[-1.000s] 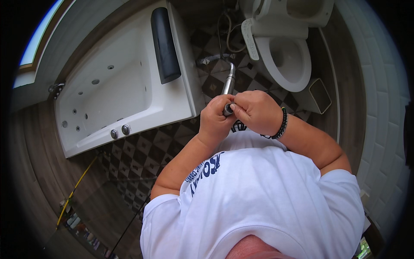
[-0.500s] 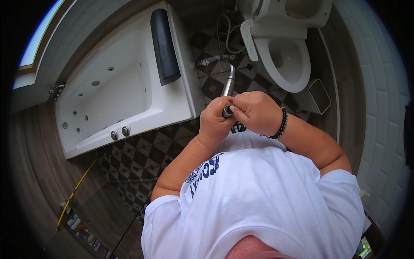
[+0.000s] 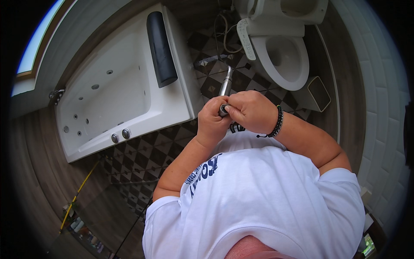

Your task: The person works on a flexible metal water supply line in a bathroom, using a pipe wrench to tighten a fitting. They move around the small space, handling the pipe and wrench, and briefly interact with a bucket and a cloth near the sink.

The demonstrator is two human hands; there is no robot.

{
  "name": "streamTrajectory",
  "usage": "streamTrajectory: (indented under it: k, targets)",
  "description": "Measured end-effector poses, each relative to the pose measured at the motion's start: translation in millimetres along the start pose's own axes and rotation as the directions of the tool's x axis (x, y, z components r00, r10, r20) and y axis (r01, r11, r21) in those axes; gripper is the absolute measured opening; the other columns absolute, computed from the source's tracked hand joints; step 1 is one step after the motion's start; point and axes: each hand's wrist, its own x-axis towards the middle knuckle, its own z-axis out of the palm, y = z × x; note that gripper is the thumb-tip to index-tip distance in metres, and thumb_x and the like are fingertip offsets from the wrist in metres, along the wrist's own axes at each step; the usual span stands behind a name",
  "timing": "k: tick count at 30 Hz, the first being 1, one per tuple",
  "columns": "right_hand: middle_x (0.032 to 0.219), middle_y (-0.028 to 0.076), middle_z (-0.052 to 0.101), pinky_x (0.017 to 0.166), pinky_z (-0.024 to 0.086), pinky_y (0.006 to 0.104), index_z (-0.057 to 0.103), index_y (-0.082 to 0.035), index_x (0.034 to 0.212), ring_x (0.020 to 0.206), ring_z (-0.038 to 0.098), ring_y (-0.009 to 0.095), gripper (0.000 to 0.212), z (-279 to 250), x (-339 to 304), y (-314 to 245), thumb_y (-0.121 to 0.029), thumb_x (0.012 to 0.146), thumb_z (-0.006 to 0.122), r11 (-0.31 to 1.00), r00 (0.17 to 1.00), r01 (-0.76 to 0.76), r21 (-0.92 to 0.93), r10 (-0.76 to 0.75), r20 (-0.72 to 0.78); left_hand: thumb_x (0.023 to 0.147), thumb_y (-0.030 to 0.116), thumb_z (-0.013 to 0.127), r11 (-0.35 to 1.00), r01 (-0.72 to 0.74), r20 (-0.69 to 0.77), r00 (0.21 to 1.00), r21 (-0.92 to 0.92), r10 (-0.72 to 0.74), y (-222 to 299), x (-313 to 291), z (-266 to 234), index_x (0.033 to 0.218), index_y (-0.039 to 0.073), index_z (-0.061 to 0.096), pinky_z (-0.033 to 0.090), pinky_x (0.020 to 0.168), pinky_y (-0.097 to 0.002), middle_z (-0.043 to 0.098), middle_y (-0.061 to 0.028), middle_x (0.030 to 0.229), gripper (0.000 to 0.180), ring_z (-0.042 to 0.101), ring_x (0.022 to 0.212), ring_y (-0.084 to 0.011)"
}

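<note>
Both my hands meet in front of my chest around a shiny metal tube [image 3: 225,86] with a narrower bent neck at its far end. It leans away from me over the tiled floor. My left hand [image 3: 213,116] is closed round its body from the left. My right hand [image 3: 251,111] is closed against it from the right, thumb lying by the dark round near end. The fingers hide the tube's middle. I cannot tell exactly what tool it is.
On the left stands a white bathtub [image 3: 172,101] with jets, knobs and a black headrest [image 3: 161,49]. Ahead to the right is a toilet [image 3: 297,77] with its lid up, a hose [image 3: 226,36] beside it and a bin [image 3: 317,96]. A yellow stick [image 3: 79,190] lies lower left.
The bent neck at the tube's far end has turned slightly and shows less curve. My hands have shifted a little to the left, still closed on the tube.
</note>
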Motion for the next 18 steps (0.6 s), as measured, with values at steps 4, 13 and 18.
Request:
streamTrajectory:
  k: [4, 13, 18]
  targets:
    - [0.058, 0.011, 0.051, 0.051, 0.041, 0.0356, 0.05, -0.001, 0.062, 0.053, 0.049, 0.028, 0.015, 0.5, -2.1, 3.6, -0.01, 0.074, 0.053, 0.997, 0.999, -0.032, 0.077, 0.033, -0.009, 0.062, 0.004, 0.065, 0.999, -0.041, -0.01, 0.999, -0.004, 0.041, -0.3, 2.1, 2.9, 0.081, 0.004, 0.056, 0.045, 0.068, -0.0297, 0.059, -0.008, 0.079, 0.021, 0.056, 0.074, -0.0251]
    - [0.055, 0.009, 0.049, 0.048, 0.041, 0.0342, 0.045, -0.004, 0.06, 0.052, 0.051, 0.026, 0.015, -6.3, -11.6, 1.8, -0.005, 0.067, 0.058, 0.972, 0.978, 0.207, -0.111, -0.208, 0.008, 0.061, 0.001, 0.063, 0.988, 0.066, 0.178, 0.983, -0.138, -0.041, -2.6, 1.9, -0.8, 0.084, 0.003, 0.057, 0.044, 0.067, -0.028, 0.059, -0.0076, 0.079, 0.024, 0.056, 0.071, -0.0209]
    - [0.056, 0.008, 0.049, 0.046, 0.04, 0.0335, 0.045, -0.005, 0.061, 0.05, 0.05, 0.025, 0.015, -12.1, -0.1, 9.8, -0.004, 0.065, 0.059, 0.956, 0.957, 0.288, -0.057, -0.289, -0.018, 0.059, 0.0, 0.062, 0.964, 0.189, 0.425, 0.901, -0.188, -0.094, 2.6, 12.5, -15.4, 0.083, 0.003, 0.058, 0.043, 0.065, -0.0262, 0.058, -0.0075, 0.076, 0.024, 0.055, 0.07, -0.0183]
